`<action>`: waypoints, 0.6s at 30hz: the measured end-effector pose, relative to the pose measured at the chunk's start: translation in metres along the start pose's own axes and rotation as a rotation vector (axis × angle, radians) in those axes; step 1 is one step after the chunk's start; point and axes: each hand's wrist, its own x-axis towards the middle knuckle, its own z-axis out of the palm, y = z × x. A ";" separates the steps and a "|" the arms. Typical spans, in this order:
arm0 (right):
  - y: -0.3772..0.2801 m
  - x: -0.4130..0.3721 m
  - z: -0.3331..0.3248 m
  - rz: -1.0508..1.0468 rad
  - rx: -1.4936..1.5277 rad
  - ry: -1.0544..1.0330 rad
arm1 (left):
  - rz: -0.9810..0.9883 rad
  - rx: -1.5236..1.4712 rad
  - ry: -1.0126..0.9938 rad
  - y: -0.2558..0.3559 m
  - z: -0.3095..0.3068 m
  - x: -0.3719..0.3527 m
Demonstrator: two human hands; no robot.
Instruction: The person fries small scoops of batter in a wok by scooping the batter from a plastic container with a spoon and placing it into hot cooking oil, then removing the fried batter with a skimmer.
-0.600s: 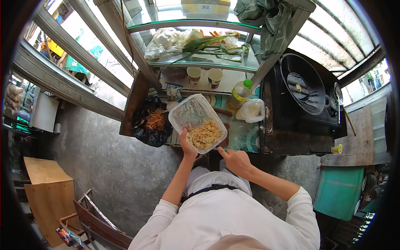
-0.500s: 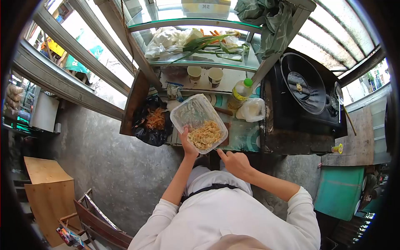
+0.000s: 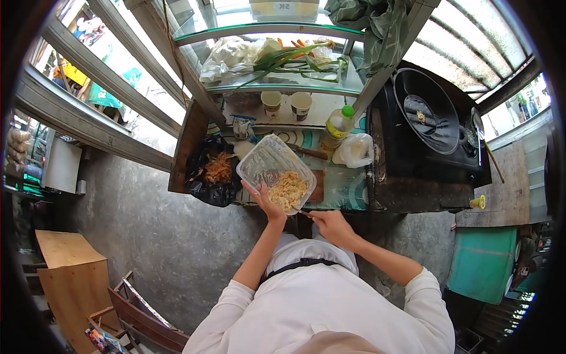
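While a black plastic bag (image 3: 202, 192) of orange shreds (image 3: 218, 169) sits at left, the left hand (image 3: 265, 201) supports a clear container (image 3: 260, 159) at the counter's (image 3: 342, 197) front edge, yellowish mixture (image 3: 289, 190) heaped inside; the right hand (image 3: 333, 228) grips a slim utensil (image 3: 304, 213) by its near corner; beyond stands a green-capped bottle (image 3: 336, 131), then a black wok (image 3: 425, 112).

Single head-worn wide-angle view, looking forward and steeply down: the white shirt (image 3: 330, 301) lies nearest, at the lower edge; the left hand (image 3: 267, 203) and right hand (image 3: 335, 228) fall near the centre, the glass shelf (image 3: 286, 89) farther off, above. Dark curved margins frame the sides.
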 end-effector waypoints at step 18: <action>0.013 0.025 -0.019 -0.053 0.048 -0.007 | -0.222 -0.243 -0.245 -0.008 -0.028 0.016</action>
